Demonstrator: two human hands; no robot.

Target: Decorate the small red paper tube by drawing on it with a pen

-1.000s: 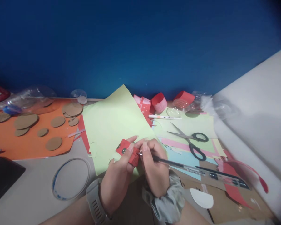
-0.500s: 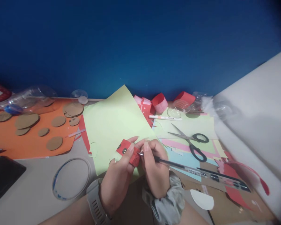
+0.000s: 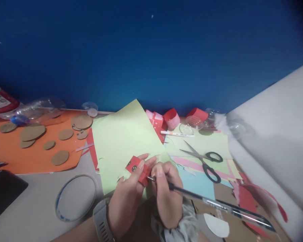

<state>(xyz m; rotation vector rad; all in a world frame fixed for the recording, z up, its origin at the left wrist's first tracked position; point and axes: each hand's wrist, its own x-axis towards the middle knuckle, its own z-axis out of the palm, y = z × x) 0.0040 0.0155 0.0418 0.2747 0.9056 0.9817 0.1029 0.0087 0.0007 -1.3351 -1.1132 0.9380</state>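
Deep blue wall [image 3: 151, 50] filled the upper half of my feed, with a cluttered craft table [image 3: 40, 215] below it. At the near edge I saw the left hand [image 3: 126, 198] closed on a small red paper piece [image 3: 137, 168]. Thumb and fingers pinched it from both sides, and its face with dark dots was tilted up and to the left. The right hand [image 3: 166, 196] was clamped on a pen [image 3: 207, 201] in a writing grip. The tip touched the right end of the red paper piece, and the clear barrel ran out low to the right. A grey watch [image 3: 101, 218] sat on the left wrist and a grey scrunchie [image 3: 185, 228] on the right one.

Both hands were above the near edge of a light green sheet [image 3: 121, 141]. Just right of it lay layered pastel sheets [image 3: 197, 178], with black-handled scissors [image 3: 204, 158] open on them and a white marker [image 3: 176, 133] farther back. Two red paper rings [image 3: 172, 118] stood near the wall.

Left of the hands a clear ring [image 3: 75, 198] lay flat on the bare table, and a black phone [image 3: 2, 191] lay at the left edge. Beyond them an orange sheet [image 3: 27, 159] bore brown cardboard discs [image 3: 31, 132], with a crushed plastic bottle [image 3: 35, 107] behind. A white slanted board [image 3: 280, 134] closed off the right side.
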